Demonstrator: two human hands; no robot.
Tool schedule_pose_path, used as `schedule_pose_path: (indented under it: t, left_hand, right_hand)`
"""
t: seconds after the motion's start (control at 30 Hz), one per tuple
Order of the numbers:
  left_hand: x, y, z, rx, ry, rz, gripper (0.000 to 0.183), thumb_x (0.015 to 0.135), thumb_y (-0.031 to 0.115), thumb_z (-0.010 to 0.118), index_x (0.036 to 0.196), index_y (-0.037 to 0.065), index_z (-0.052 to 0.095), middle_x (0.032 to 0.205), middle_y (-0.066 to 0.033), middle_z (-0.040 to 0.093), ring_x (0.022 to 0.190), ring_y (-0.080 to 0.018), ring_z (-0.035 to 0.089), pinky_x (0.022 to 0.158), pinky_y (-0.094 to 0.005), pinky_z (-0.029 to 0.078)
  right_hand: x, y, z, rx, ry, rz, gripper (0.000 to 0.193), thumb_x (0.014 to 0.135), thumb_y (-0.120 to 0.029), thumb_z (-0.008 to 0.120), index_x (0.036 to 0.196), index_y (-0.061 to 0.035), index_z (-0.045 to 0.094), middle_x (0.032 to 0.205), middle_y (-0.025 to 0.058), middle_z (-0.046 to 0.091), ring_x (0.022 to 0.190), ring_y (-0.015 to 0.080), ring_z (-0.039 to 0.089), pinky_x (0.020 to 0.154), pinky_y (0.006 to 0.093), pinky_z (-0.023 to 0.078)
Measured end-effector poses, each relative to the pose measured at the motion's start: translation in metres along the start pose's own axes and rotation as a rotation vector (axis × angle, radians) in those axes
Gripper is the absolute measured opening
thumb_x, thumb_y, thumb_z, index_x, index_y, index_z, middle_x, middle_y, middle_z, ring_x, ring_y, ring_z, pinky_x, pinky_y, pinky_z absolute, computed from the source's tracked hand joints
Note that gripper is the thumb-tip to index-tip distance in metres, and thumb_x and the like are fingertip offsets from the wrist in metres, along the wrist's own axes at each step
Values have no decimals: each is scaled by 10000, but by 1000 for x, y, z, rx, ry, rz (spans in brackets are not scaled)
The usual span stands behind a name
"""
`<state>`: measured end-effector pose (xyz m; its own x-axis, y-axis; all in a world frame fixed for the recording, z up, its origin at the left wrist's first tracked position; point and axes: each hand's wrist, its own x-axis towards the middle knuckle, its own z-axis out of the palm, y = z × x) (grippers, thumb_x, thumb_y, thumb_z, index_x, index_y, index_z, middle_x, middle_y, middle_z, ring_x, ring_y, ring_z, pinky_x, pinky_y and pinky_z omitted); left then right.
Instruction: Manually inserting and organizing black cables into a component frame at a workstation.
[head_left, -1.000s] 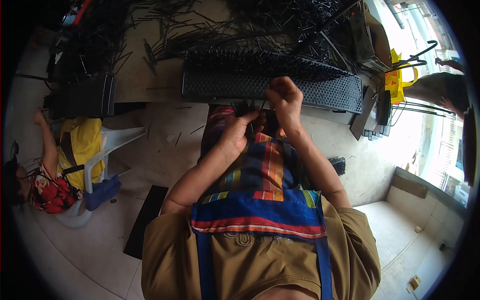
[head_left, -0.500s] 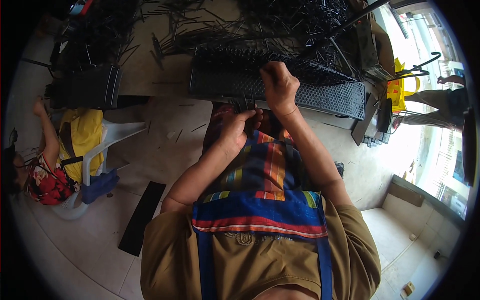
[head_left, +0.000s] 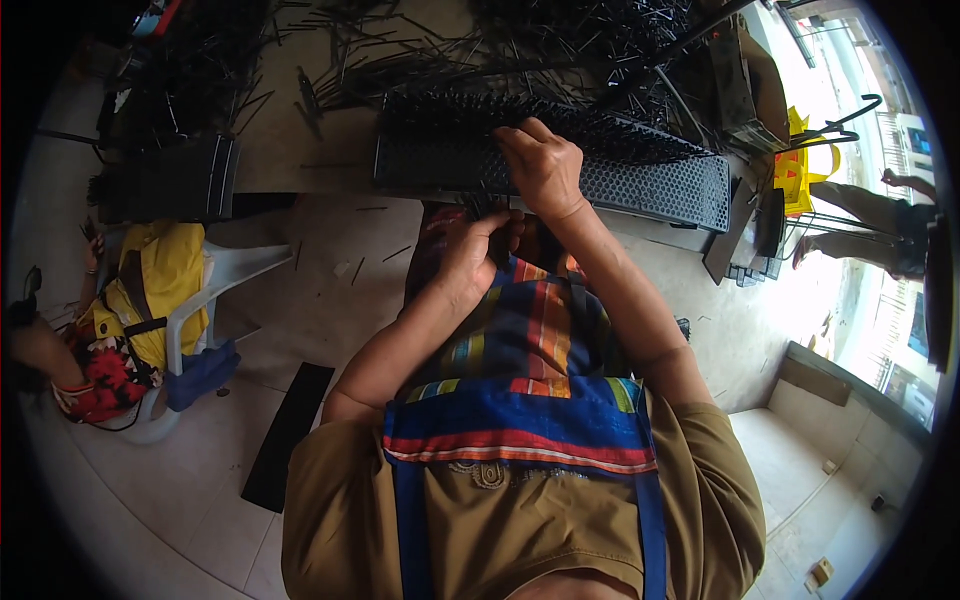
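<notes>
We have the right hand (head_left: 545, 175) over the black panel (head_left: 655, 190), its fingertips a little left of the panel's middle and close to the bristles (head_left: 440, 110). The fingers are curled in — whether they pinch anything, we cannot tell, nor whether they touch the panel.

The panel lies along the near side of the table (head_left: 285, 170), its long axis running left to right, the right end slanting slightly nearer to us. The bristles fill its far side, and the holes show best on the near strip to the right of the hand.

Our left hand (head_left: 470, 250) grasps a small bunch of black sticks (head_left: 482, 207), pointing far, just nearer than the panel's near edge. Of the two hands, the right is closer to the bristles.

Room to the far side is taken by the heap of sticks (head_left: 400, 45) — tangled right behind the panel. A box (head_left: 755, 95) stands beyond the right end. On the left, a stretch of tabletop separates the panel from a dark block (head_left: 165, 180). Nearer to us is the striped apron (head_left: 545, 335).
</notes>
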<state>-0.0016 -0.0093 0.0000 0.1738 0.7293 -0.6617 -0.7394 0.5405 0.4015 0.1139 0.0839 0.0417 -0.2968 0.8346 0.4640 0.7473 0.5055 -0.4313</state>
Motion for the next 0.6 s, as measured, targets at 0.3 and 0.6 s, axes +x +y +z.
schedule_pose_path:
  t: [0.3, 0.6]
  left_hand:
    - [2, 2, 3, -18, -70, 30, 144, 821, -5, 658, 958, 35, 634, 873, -74, 674, 725, -183, 648, 589, -277, 475]
    - [0, 1, -1, -26, 4, -29, 132, 805, 0, 665, 935, 15, 643, 837, -99, 686, 702, -182, 637, 595, -291, 482]
  right_hand:
    - [-33, 0, -11, 472, -64, 475, 243, 744, -128, 715, 973, -61, 673, 887, 99, 662, 730, 345, 657, 618, 414, 524]
    - [2, 0, 1, -36, -43, 67, 52, 790, -119, 670, 839, -105, 663, 791, 60, 602, 668, 303, 630, 549, 391, 495]
